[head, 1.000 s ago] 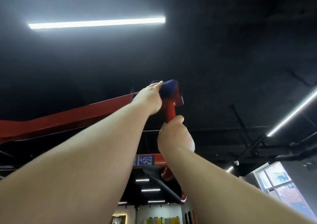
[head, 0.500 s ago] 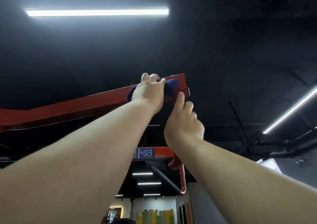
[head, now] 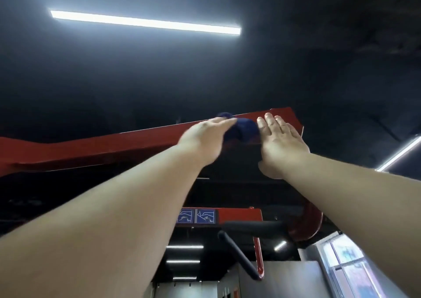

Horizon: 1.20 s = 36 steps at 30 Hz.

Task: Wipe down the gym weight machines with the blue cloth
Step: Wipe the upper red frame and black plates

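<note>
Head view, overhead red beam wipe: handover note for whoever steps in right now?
Left hand: fingers straight, pressing the bunched dark blue cloth against the red painted steel overhead beam, near its right end.
Right hand: open, fingers straight, flat against the beam just right of the cloth, holding nothing.
Done: cannot tell how much of the beam is wiped.
Left: likely the rest of the beam toward the left, then the lower red crossbar and black handle.

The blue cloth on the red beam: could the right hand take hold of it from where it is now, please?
Probably yes: the right hand lies open right beside the blue cloth on the red beam, nothing between them.
</note>
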Each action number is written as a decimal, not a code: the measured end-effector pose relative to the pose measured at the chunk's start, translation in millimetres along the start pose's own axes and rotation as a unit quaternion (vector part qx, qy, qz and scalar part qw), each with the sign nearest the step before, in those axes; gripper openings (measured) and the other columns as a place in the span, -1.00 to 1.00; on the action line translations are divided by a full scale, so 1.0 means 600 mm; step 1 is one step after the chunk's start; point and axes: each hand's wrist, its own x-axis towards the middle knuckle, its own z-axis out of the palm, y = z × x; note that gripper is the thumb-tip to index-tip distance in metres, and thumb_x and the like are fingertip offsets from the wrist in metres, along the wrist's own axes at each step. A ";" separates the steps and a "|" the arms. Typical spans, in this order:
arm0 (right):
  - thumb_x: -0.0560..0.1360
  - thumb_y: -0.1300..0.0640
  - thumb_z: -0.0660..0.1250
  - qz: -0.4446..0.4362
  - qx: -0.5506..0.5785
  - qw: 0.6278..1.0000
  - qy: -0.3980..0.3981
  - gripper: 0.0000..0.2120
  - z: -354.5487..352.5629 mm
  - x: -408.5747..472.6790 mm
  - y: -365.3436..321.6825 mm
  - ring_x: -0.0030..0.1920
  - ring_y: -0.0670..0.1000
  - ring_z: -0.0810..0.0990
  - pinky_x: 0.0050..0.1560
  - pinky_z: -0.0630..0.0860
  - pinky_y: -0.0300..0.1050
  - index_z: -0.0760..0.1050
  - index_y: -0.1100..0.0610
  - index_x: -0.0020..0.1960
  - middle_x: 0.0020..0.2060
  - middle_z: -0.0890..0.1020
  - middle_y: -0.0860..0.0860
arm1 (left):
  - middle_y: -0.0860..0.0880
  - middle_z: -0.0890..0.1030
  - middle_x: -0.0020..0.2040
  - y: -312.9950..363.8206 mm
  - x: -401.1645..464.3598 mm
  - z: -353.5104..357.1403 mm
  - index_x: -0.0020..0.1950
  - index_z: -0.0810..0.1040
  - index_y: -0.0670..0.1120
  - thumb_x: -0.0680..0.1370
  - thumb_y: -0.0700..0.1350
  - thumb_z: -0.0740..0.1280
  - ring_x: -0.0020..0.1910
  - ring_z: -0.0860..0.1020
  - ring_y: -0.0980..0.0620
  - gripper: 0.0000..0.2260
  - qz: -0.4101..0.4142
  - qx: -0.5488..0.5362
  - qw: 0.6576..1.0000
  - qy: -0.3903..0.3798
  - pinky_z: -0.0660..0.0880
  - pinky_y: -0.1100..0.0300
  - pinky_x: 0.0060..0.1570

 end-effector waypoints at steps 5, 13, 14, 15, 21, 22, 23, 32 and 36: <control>0.51 0.17 0.19 0.022 -0.069 0.997 0.026 -0.08 0.027 -0.001 -0.021 0.55 0.17 -0.33 0.55 -0.20 0.06 -0.50 0.23 0.50 0.52 -0.37 0.19 | 0.02 0.36 0.45 -0.031 -0.013 -0.014 0.54 0.21 0.12 0.54 -0.30 0.21 0.33 0.43 -0.17 -0.39 -0.138 0.033 0.989 -0.034 0.44 -0.06 0.25; 0.57 0.07 0.17 0.000 -0.026 0.998 0.065 -0.14 0.033 -0.009 -0.016 0.55 0.13 -0.33 0.56 -0.20 0.03 -0.43 0.22 0.53 0.54 -0.35 0.15 | 0.06 0.37 0.43 -0.007 0.023 0.006 0.51 0.24 0.15 0.58 -0.24 0.21 0.34 0.44 -0.13 -0.45 -0.111 0.014 0.994 -0.022 0.46 -0.03 0.23; 0.57 0.08 0.16 -0.003 -0.032 0.997 0.066 -0.14 0.034 -0.008 -0.016 0.55 0.14 -0.33 0.56 -0.20 0.03 -0.43 0.23 0.53 0.53 -0.35 0.16 | 0.05 0.43 0.37 -0.010 0.029 -0.002 0.45 0.32 0.14 0.57 -0.20 0.22 0.28 0.47 -0.14 -0.52 -0.159 0.017 0.986 -0.037 0.50 -0.07 0.17; 0.57 0.09 0.16 -0.007 -0.040 0.997 0.066 -0.14 0.035 -0.007 -0.015 0.55 0.15 -0.33 0.56 -0.20 0.04 -0.44 0.24 0.53 0.53 -0.35 0.17 | 0.02 0.46 0.31 -0.004 0.031 -0.005 0.40 0.36 0.11 0.56 -0.20 0.24 0.25 0.49 -0.16 -0.57 -0.178 0.026 0.983 -0.047 0.52 -0.08 0.13; 0.56 0.05 0.21 -0.017 -0.047 0.997 0.061 -0.09 0.033 -0.009 -0.011 0.54 0.18 -0.34 0.56 -0.19 0.07 -0.45 0.25 0.52 0.53 -0.35 0.20 | 0.05 0.32 0.49 -0.001 -0.013 0.034 0.58 0.15 0.07 0.57 -0.29 0.16 0.40 0.38 -0.09 -0.40 -0.023 0.041 0.997 0.060 0.40 0.01 0.32; 0.56 0.04 0.20 -0.019 -0.058 0.996 0.058 -0.08 0.034 -0.008 -0.010 0.54 0.19 -0.35 0.55 -0.20 0.08 -0.46 0.26 0.51 0.52 -0.36 0.21 | 0.05 0.33 0.49 -0.020 -0.005 0.030 0.57 0.16 0.10 0.57 -0.28 0.15 0.39 0.40 -0.11 -0.40 -0.062 0.049 0.996 0.041 0.42 -0.04 0.29; 0.56 0.03 0.20 -0.018 -0.067 0.996 0.056 -0.07 0.036 -0.008 -0.009 0.54 0.20 -0.35 0.55 -0.20 0.09 -0.48 0.27 0.50 0.51 -0.37 0.23 | 0.03 0.37 0.46 -0.032 0.004 0.020 0.55 0.19 0.13 0.57 -0.25 0.17 0.35 0.44 -0.15 -0.42 -0.122 0.053 0.991 0.012 0.45 -0.09 0.24; 0.56 0.06 0.20 -0.029 -0.054 0.996 0.069 -0.09 0.035 -0.012 -0.012 0.54 0.17 -0.36 0.55 -0.22 0.08 -0.46 0.21 0.52 0.53 -0.36 0.17 | 0.04 0.35 0.49 -0.032 -0.009 0.034 0.57 0.15 0.06 0.56 -0.28 0.21 0.41 0.39 -0.06 -0.39 -0.007 0.055 0.997 0.059 0.37 0.04 0.35; 0.57 0.10 0.20 -0.037 -0.042 0.996 0.071 -0.10 0.041 -0.027 -0.038 0.52 0.14 -0.42 0.54 -0.29 0.07 -0.48 0.22 0.51 0.51 -0.40 0.14 | 0.00 0.43 0.41 -0.129 -0.024 -0.009 0.53 0.18 0.23 0.56 -0.25 0.24 0.30 0.47 -0.14 -0.37 -0.188 0.084 0.978 -0.020 0.48 -0.01 0.21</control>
